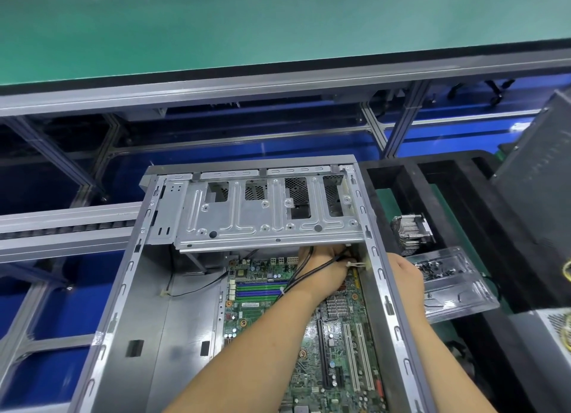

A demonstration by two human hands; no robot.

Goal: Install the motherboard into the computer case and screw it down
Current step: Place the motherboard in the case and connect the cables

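Motherboard (312, 329) lies flat inside the computer case (129, 304), against the case's right wall, long axis running from the near edge toward the far end, where the drive cage (262, 211) overhangs it. Left half of the case floor is bare metal with a thin black wire (197, 289) clipped across it.

Left hand (324, 270) reaches in over the board to its far right corner, just under the cage lip. Fingers are tucked out of sight under the cage and behind black cables (312, 270) that cross the back of the hand, so I cannot tell whether they are curled on something or flat. Right hand (404, 283) sits outside the case, touching or just over the top rim of the right wall, fingers curled down on the far side; grip also not readable, nothing visibly held.

Clear plastic tray (457, 286) with small dark bits, likely screws, sits just right of the case, very near the right hand. A finned heatsink (411, 233) is behind it.

Judgement: board looks seated or being nudged into place at the far right corner; no screwdriver in view, screwing not started. Key relation: the far right corner lies ahead of the left hand, under the cage, so access is tight; the right hand is nearer the screw tray. Risk: cables snagging at that corner.
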